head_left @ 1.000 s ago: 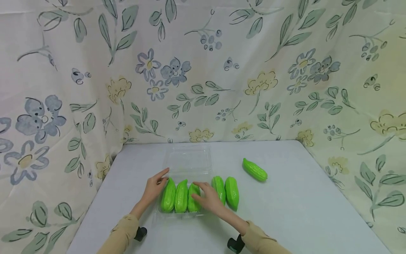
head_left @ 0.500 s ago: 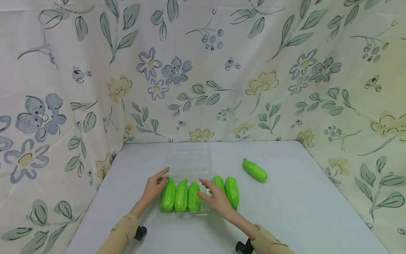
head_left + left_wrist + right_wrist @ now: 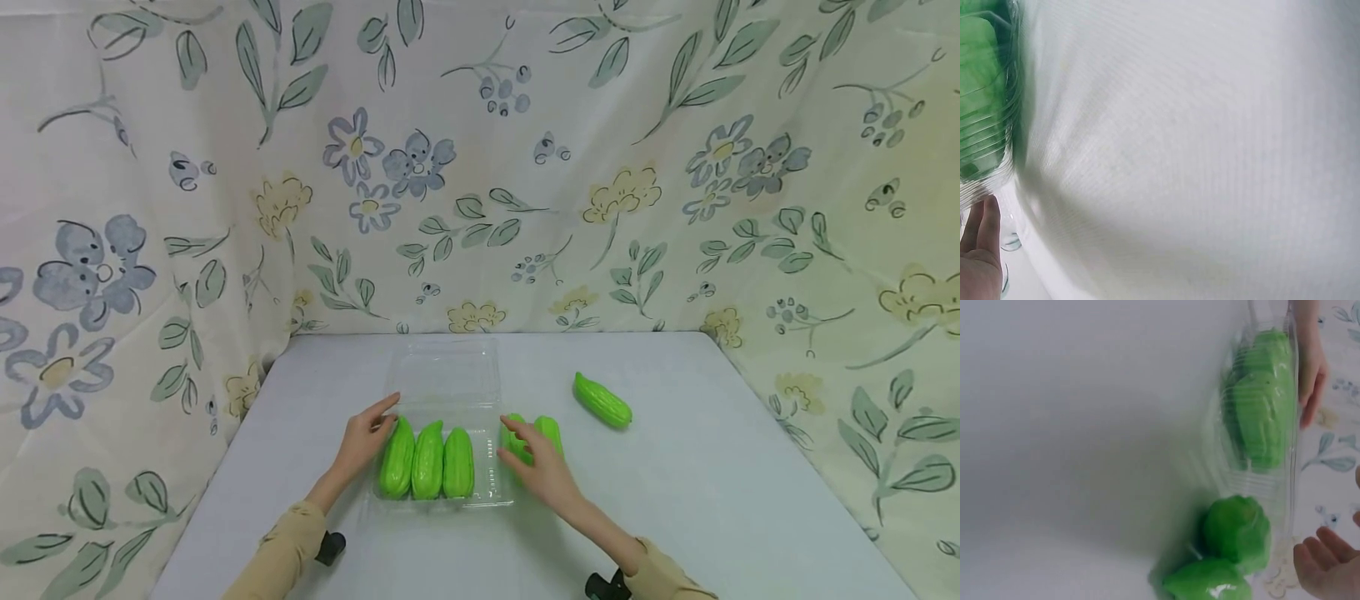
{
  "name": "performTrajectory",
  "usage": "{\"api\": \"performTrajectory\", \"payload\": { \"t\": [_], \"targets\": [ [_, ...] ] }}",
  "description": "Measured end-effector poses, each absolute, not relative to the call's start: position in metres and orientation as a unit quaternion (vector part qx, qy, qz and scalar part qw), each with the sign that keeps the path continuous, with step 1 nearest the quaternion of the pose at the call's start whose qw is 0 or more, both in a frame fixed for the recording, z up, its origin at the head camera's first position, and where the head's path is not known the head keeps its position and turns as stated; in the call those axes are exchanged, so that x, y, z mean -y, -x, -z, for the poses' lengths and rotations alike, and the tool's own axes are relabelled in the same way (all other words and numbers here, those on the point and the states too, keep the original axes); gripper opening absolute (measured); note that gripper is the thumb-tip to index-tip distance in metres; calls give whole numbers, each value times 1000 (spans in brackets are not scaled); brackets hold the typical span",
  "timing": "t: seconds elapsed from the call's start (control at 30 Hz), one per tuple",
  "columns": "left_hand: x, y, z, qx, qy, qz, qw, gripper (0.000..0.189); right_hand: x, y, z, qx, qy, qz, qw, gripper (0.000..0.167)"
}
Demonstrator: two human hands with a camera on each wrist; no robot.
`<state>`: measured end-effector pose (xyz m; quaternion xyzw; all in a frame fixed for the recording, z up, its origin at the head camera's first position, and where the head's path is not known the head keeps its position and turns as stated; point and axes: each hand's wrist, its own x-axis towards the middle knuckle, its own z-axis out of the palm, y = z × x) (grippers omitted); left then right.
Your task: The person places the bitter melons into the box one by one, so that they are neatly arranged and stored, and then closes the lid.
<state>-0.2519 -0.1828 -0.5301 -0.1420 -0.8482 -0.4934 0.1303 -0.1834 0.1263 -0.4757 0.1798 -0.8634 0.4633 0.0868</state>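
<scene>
Three bright green, ridged vegetables resembling bitter melons lie side by side in a clear plastic clamshell box, its right part bare. My left hand rests at the box's left rim, fingers fairly straight; in the left wrist view the fingertips meet the box's corner. Over two loose melons just right of the box is my right hand, fingers spread and holding nothing. It partly hides both melons. The right wrist view shows those loose melons beside the box's wall.
The box's clear lid lies folded back toward the far table edge. Another green melon lies farther back to the right. A floral cloth hangs behind the white table.
My right hand has let go of the third melon in the box and moved right, over the loose melons. My left hand has stayed at the box's left rim.
</scene>
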Motion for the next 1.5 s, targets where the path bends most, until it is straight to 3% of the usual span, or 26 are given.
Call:
{"api": "performTrajectory", "payload": {
  "t": [0.37, 0.63, 0.93, 1.5],
  "targets": [
    [182, 252, 529, 846, 149, 494, 133, 39, -151, 189, 481, 893, -152, -394, 154, 48],
    [183, 252, 530, 846, 147, 495, 132, 39, -170, 202, 483, 909, -98, -387, 121, 48],
    [183, 252, 531, 847, 148, 493, 134, 39, -184, 219, 481, 909, -112, -386, 115, 46],
    [183, 252, 533, 842, 150, 501, 137, 38, -203, 241, 484, 858, 4, -499, -124, 52]
  ]
}}
